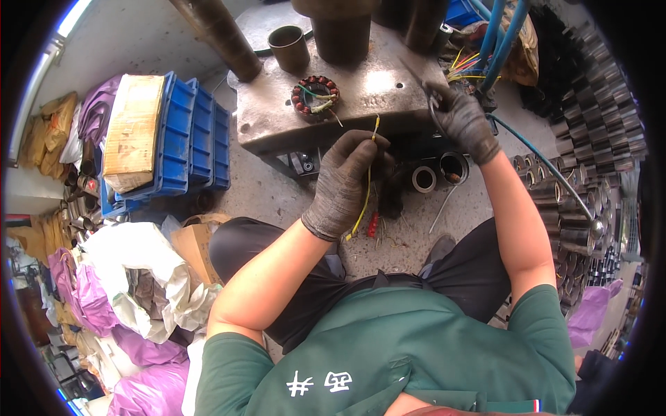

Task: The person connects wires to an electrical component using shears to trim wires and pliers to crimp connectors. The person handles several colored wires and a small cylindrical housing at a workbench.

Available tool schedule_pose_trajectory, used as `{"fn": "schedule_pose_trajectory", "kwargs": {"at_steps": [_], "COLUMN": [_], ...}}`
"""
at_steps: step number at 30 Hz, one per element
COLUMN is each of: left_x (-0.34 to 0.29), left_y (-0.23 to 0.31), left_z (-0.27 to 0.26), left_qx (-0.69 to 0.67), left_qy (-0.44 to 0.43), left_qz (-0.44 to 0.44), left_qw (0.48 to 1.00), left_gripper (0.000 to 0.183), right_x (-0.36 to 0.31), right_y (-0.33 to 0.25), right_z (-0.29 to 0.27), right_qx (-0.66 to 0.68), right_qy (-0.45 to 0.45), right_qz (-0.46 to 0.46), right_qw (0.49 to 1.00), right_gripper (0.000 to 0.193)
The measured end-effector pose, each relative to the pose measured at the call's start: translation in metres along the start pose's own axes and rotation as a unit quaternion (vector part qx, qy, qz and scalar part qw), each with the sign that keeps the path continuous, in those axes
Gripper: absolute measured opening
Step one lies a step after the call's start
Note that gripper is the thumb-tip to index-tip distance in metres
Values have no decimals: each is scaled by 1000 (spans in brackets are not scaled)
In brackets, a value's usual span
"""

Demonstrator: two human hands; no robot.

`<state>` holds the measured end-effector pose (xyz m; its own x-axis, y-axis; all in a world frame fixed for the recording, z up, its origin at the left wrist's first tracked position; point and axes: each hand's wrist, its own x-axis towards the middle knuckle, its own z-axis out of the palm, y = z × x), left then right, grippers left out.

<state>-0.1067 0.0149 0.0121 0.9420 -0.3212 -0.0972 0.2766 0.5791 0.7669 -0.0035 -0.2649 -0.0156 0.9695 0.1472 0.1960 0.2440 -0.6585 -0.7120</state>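
My left hand (345,182), in a dark grey work glove, is closed in a pinch round a thin yellow-green wire (362,211). The wire's short upper end sticks up past the fingertips and the rest hangs below the hand. My right hand (466,125), gloved likewise, is closed round scissors (431,111) at the right edge of the metal table, with a thin blade pointing up and left; the fingers hide part of the handles. On the tabletop, beyond my left hand, lies a ring-shaped stator (298,104) with red-brown coils and loose green and whitish leads.
The worn metal press table (263,104) carries an open steel cylinder (288,50) and thick posts. Blue crates (177,139) with a carton (132,132) stand left. Rings (424,179) and wire scraps lie below the table. Stacked metal cylinders (590,132) fill the right; a blue lever (544,163) juts out.
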Motion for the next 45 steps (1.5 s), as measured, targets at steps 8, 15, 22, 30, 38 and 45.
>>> {"fn": "schedule_pose_trajectory", "kwargs": {"at_steps": [8,15,22,30,38,45], "left_x": [-11,-37,-58,-63,-50,-46], "left_y": [-6,15,38,31,20,39], "left_z": [-17,-23,-57,-60,-56,-59], "left_qx": [133,128,386,634,646,846], "left_qy": [27,1,21,-53,82,-139], "left_qz": [84,91,140,214,202,-46], "left_qw": [987,988,912,741,731,512], "left_gripper": [19,20,15,14,13,25], "right_x": [6,-73,-84,-91,-71,-59], "right_y": [-48,-154,-177,-164,-114,-81], "right_z": [4,49,60,56,3,-26], "right_qx": [25,396,264,198,145,469], "right_qy": [0,-242,-250,-262,-86,46], "right_qz": [8,128,65,28,-48,57], "right_qw": [1000,876,929,944,985,880], "right_gripper": [54,41,27,23,21,21]}}
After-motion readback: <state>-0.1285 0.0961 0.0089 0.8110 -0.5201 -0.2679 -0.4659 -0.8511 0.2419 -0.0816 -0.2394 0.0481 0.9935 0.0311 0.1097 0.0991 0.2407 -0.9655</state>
